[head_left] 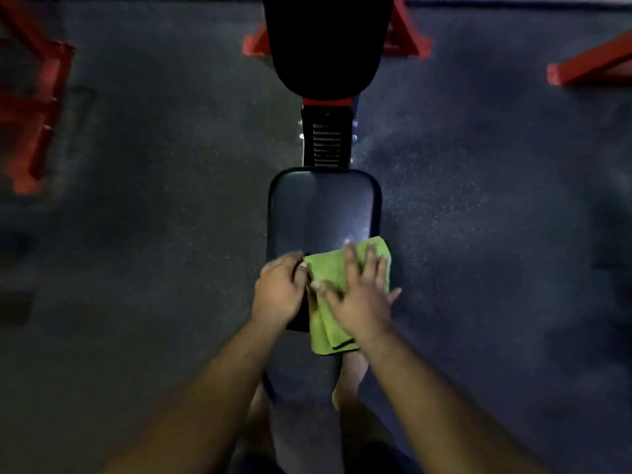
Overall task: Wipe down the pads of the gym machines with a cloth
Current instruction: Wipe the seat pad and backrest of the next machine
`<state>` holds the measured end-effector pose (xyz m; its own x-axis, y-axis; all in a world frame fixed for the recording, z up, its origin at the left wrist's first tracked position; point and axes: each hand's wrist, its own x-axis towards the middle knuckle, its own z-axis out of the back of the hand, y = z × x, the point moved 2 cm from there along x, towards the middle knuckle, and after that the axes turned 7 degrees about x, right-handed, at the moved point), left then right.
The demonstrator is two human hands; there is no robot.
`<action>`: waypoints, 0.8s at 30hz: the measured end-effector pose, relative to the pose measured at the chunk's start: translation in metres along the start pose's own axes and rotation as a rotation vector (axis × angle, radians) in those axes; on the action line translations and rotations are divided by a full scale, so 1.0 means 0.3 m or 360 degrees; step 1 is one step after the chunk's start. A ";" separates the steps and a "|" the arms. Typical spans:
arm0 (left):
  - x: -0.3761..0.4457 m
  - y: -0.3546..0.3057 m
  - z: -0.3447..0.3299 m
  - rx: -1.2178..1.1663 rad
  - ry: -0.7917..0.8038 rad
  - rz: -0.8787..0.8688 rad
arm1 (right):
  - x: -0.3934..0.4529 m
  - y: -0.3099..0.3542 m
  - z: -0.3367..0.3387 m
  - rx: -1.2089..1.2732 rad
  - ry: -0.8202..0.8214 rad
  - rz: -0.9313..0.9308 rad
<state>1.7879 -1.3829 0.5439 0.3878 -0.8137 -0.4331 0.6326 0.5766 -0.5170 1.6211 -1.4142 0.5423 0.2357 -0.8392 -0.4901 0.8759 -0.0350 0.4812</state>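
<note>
A black seat pad [321,210] of a gym bench lies below me, with a longer black back pad [328,42] beyond it. A folded green cloth [330,268] rests on the near right part of the seat pad and hangs over its front edge. My right hand [359,295] lies flat on the cloth with fingers spread. My left hand [278,292] sits at the cloth's left edge, fingers curled and pinching that edge against the pad.
Between the two pads runs a black ribbed adjustment bracket [327,142] with a red crossbar. Red machine frames stand at the far left [37,107], behind the bench [407,35] and at the far right [588,63]. Dark speckled rubber floor [496,217] surrounds the bench.
</note>
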 end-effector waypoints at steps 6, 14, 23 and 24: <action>0.166 0.087 -0.041 0.0413 -0.0093 -0.0401 | 0.020 -0.010 -0.175 -0.0279 -0.0109 -0.0112; 0.294 0.074 -0.119 0.0693 -0.0195 -0.0416 | 0.515 0.057 0.028 -0.0281 -0.0278 -0.0078; 0.288 0.065 -0.117 0.0887 -0.0112 -0.0411 | 0.105 -0.049 -0.099 -0.0281 -0.0090 0.0023; 0.287 0.068 -0.122 0.0913 -0.0110 -0.0414 | 0.183 -0.041 -0.077 -0.0326 -0.0124 0.0056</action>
<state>1.8098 -1.4385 0.4692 0.2030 -0.9359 -0.2878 0.9633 0.2436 -0.1126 1.6328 -1.4472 0.4927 0.2411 -0.8778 -0.4140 0.9369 0.0993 0.3352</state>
